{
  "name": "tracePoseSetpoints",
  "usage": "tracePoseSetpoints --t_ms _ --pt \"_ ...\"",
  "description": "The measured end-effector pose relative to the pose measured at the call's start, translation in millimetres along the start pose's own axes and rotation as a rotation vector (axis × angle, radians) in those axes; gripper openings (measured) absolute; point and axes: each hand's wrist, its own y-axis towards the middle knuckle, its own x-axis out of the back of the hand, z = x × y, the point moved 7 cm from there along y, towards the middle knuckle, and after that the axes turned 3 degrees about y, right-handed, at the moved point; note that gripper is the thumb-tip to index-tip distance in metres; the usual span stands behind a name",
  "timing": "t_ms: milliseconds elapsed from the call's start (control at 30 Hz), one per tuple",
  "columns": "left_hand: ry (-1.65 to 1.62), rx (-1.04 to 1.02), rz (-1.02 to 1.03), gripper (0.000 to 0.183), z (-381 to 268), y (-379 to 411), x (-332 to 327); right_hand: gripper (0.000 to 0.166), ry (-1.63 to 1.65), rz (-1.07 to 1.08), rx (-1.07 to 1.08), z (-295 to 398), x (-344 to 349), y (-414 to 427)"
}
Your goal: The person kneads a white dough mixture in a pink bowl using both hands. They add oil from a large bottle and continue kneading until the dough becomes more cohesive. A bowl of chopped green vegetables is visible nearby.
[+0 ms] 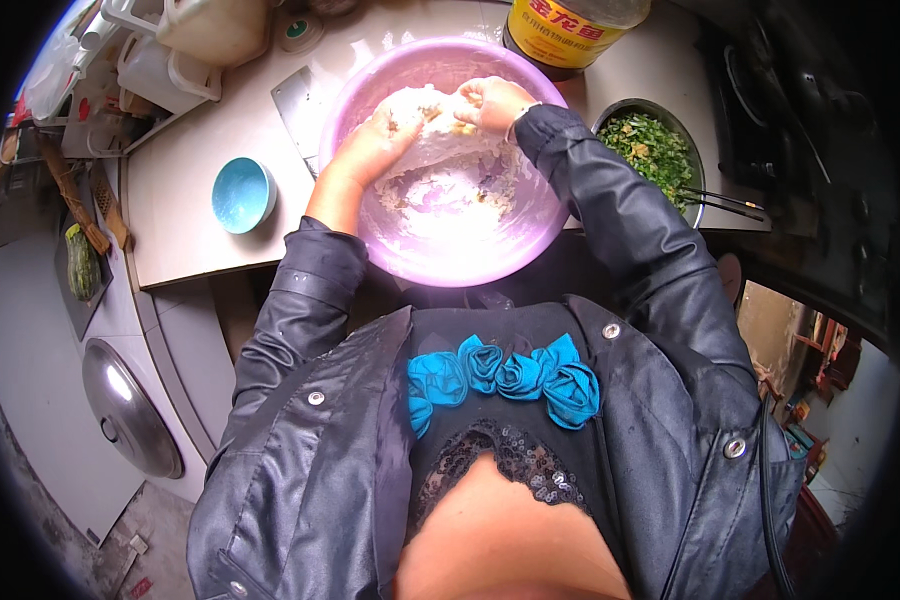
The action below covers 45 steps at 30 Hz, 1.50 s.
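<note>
A large purple plastic basin (544,247) stands at the counter's front edge, with loose flour and dough bits smeared over its bottom and walls. A lump of pale, rough dough (435,142) lies at its far side. My left hand (385,142) grips the dough's left part, fingers partly hidden by it. At the dough's right, my right hand (495,105) has its fingers curled, with the fingertips touching the dough; whether they pinch any of it is hard to see.
A blue bowl (241,195) stands left of the basin, near a metal cleaver blade (294,112). To the right is a metal bowl of chopped greens (649,154) with chopsticks (724,204) on its rim. A yellow-labelled cooking-oil jug (570,34) stands behind. A gas stove (780,127) is farther right.
</note>
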Motion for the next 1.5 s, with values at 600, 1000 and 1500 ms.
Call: tracePoseSetpoints --t_ms 600,1000,1500 --pt "0.434 0.024 0.03 0.07 13 12 -3 0.037 -0.09 0.335 0.109 33 -103 -89" --pt "0.46 -0.332 -0.24 0.04 -2 -25 24 0.041 -0.372 0.184 0.545 81 -177 -67" --pt "0.495 -0.39 -0.523 0.038 10 -61 33 0.031 -0.573 0.451 -0.098 -37 -89 -57"
